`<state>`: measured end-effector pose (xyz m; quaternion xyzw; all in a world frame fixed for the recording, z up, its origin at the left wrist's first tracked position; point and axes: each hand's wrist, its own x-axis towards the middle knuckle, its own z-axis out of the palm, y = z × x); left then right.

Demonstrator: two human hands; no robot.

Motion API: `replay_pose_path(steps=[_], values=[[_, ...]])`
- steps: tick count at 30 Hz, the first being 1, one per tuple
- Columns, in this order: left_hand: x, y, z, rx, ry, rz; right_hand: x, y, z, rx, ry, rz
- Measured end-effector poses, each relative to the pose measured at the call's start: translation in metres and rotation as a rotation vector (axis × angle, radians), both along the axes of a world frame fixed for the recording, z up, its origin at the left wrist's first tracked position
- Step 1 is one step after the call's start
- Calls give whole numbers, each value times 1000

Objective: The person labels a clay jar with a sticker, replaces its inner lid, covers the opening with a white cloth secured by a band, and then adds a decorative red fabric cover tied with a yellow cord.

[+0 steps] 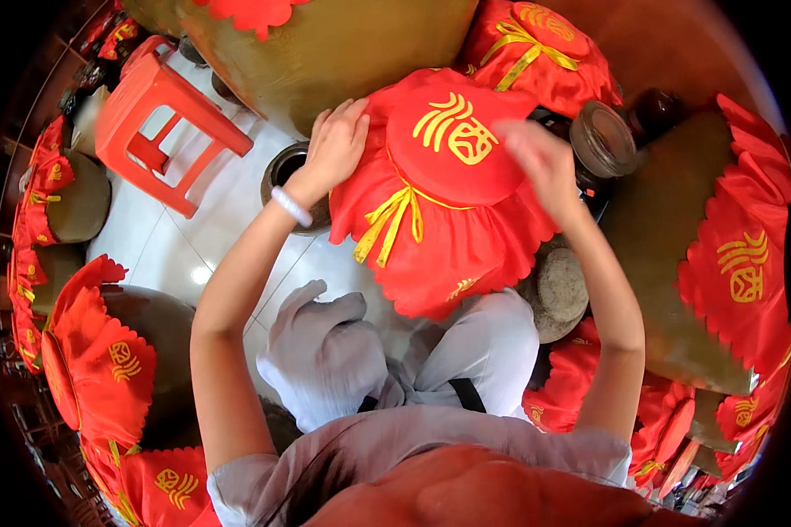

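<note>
Big brown glazed jars stood all round the person, the largest one looming at the far side and another broad one off to the right, most of them capped or draped in red cloth with gold characters. A red plastic stool sat on the pale tiled floor to the left, and a smaller open-mouthed dark jar stood just beyond the left wrist.

Between the two raised arms was the red cloth cover: a padded round top with a gold emblem, a scalloped skirt hanging loose below it, and a yellow ribbon trailing down the front. It looked light and soft in the skirt, a bit firmer in the stuffed cap, not slippery and not fragile. To my eye the sensible hold was at the cap's rim on either side, where the ribbon cinches it, rather than by the floppy skirt, which would only bunch up.

The left hand lay flat against the cover's left edge, fingers spread and pressing the cloth rather than closed round it. The right hand was at the cover's upper right rim, but it was blurred, and I could not tell whether it was pinching the cloth or merely touching it.

A glass jar with a round lid stood just beyond the right hand.
</note>
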<state>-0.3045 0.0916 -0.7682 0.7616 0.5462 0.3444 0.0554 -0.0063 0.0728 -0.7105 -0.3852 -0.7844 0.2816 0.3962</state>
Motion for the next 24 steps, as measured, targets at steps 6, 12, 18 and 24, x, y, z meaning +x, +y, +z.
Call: replay_pose_path(steps=[6, 12, 18, 24], values=[[14, 55, -37, -180, -124, -175, 36, 105, -63, -405, 124, -31], [16, 12, -39, -234, 38, 86, 43, 106, -94, -30, 16, -62], [3, 49, -13, 81, 80, 27, 29, 119, -50, 250, -114, -298], [23, 92, -16, -441, -141, -238, -11, 185, -66, -560, -138, 60]])
